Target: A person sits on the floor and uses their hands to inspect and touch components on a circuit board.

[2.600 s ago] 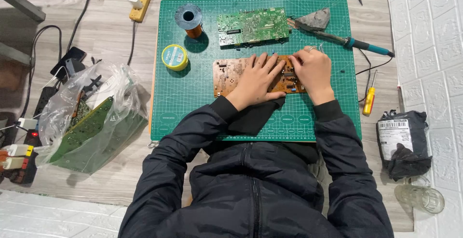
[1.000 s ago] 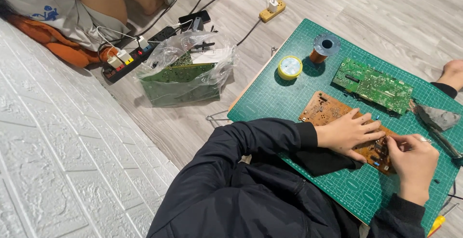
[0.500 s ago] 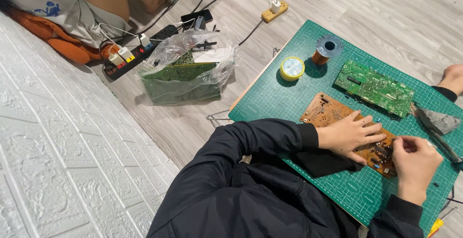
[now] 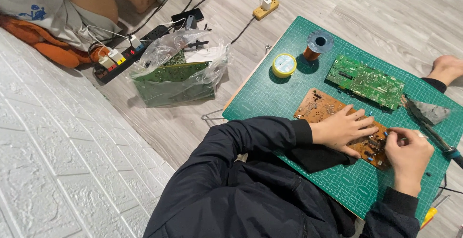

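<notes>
Green cutting mat (image 4: pixel 270 98) on the floor carries the brown circuit board (image 4: pixel 323 109). Left hand (image 4: pixel 343 128) lies flat, fingers apart, pinning it. Right hand (image 4: pixel 409 153) pinches together on a small component at the board's near-right end. Judged step: component work; steady, fine pulling required.

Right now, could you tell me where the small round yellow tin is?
In the head view, the small round yellow tin sits near the far left corner of the green cutting mat, just left of the copper wire spool.
</notes>
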